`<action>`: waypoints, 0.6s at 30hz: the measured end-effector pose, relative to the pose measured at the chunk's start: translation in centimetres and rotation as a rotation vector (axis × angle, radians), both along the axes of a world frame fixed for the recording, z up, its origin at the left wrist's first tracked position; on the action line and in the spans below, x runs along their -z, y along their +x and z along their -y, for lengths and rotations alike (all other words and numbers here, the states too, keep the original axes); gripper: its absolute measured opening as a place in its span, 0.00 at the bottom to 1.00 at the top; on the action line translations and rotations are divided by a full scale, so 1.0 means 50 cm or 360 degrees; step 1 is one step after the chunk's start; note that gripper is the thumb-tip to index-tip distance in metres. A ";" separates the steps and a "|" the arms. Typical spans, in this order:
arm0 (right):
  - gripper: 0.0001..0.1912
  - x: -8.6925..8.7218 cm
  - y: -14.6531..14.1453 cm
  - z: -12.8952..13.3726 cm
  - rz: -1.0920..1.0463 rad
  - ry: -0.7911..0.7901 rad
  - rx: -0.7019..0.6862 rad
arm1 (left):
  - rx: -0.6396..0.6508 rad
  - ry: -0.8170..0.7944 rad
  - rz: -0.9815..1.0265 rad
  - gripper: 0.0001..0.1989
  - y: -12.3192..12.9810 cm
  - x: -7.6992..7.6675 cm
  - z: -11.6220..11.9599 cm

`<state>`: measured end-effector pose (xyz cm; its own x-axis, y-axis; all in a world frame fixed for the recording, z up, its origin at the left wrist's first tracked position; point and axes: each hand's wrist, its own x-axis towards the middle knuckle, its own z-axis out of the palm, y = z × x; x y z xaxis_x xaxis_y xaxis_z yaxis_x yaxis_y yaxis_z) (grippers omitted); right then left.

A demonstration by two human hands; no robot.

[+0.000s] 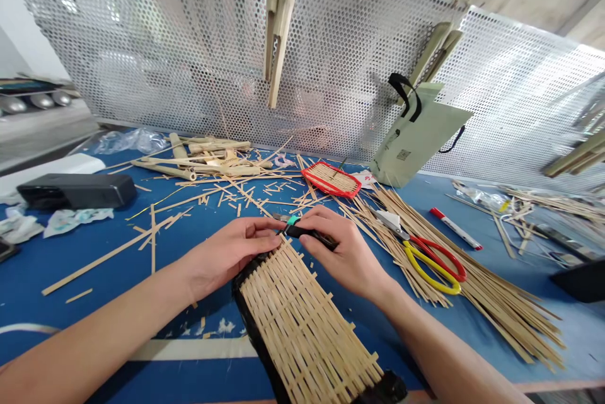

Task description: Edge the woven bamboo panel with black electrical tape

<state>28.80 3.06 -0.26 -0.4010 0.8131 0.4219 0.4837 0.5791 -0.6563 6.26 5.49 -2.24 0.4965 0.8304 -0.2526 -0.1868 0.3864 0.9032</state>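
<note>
A woven bamboo panel lies tilted in front of me, with black tape along its left edge and at its near right corner. At the panel's far left corner my left hand pinches the edge, thumb on top. My right hand is wrapped round a utility knife with a black body and a teal part. The knife's front end points left, close to my left fingertips and over the panel's far edge. Whether its blade touches the panel or the tape I cannot tell.
Bamboo strips fan out at the right, under scissors with red and yellow handles. Beside them lies a red marker. Farther back are a red-edged woven piece, a paper bag and bamboo offcuts. A dark case sits left.
</note>
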 end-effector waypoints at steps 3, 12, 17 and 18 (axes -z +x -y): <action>0.08 0.000 0.001 -0.001 -0.0034 -0.0026 -0.0003 | -0.0014 0.0021 -0.0007 0.21 0.001 -0.003 -0.003; 0.13 -0.007 0.032 -0.032 -0.0175 -0.0299 0.0343 | -0.0289 0.0695 -0.0312 0.14 -0.042 -0.077 0.025; 0.14 -0.005 0.039 -0.038 -0.0256 -0.0416 0.0228 | -0.0498 0.0709 -0.0367 0.16 -0.064 -0.101 0.043; 0.15 -0.005 0.036 -0.037 -0.0268 -0.0419 0.0189 | -0.0518 0.0616 -0.0357 0.17 -0.062 -0.091 0.041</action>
<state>30.62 4.90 -0.02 -0.2392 0.9399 0.2435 0.4099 0.3251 -0.8522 3.15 3.44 2.29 0.1680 0.9853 0.0317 -0.0278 -0.0274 0.9992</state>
